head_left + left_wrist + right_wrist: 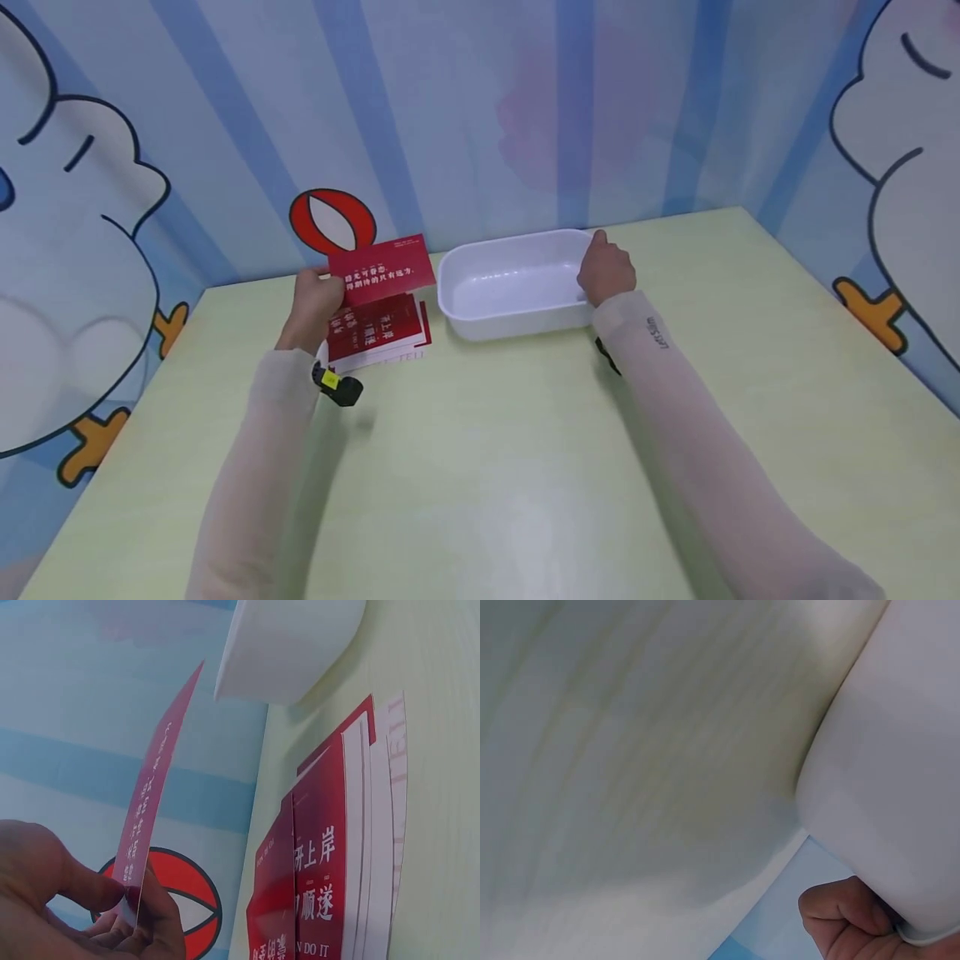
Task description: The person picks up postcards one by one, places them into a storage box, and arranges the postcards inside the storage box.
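Note:
Between thumb and fingers my left hand (313,304) pinches a red card (384,271) with white printed characters, raised above the table. Below it lies a loose pile of red and white cards (378,329), spread and overlapping; the left wrist view shows the pile (319,862) under the lifted card (154,787). To the right of the cards stands a white plastic basin (517,321) with nothing inside. My right hand (606,271) grips the basin's right end at the rim, fingers curled over it; in the right wrist view the curled fingers (847,915) meet the rim.
A pale yellow-green table (480,467) carries everything. Behind the basin rises a blue striped wall (465,117) with cartoon figures, and similar panels stand at both sides. A small black wrist camera (337,385) is strapped to the left wrist.

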Motion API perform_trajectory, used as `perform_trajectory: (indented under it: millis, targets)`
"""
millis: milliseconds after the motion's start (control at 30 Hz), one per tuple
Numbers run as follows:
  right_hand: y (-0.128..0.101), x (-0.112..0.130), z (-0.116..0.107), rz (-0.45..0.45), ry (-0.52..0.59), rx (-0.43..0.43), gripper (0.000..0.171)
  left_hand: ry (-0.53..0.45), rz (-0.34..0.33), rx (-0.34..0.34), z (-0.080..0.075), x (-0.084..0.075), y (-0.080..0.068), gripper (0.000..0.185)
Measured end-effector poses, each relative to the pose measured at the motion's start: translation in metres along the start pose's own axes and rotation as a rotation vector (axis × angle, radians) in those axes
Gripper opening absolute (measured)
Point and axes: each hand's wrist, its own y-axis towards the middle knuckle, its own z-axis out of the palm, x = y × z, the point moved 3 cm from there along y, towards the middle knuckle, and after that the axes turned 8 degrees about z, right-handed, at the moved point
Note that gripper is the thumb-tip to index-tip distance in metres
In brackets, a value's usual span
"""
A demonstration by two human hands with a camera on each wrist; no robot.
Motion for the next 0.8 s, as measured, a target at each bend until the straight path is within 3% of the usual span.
perform_trajectory:
  millis: [300,800]
  targets:
    - [0.000,0.001,-0.002,0.020,0.005,0.012,0.046,-0.032,-0.021,0.020,0.000,-0.016,-0.004,0.068]
    - [-0.002,-0.004,0.001,0.030,0.002,0.016,0.045,-0.031,0.018,0.072,0.036,-0.034,-0.011,0.061]
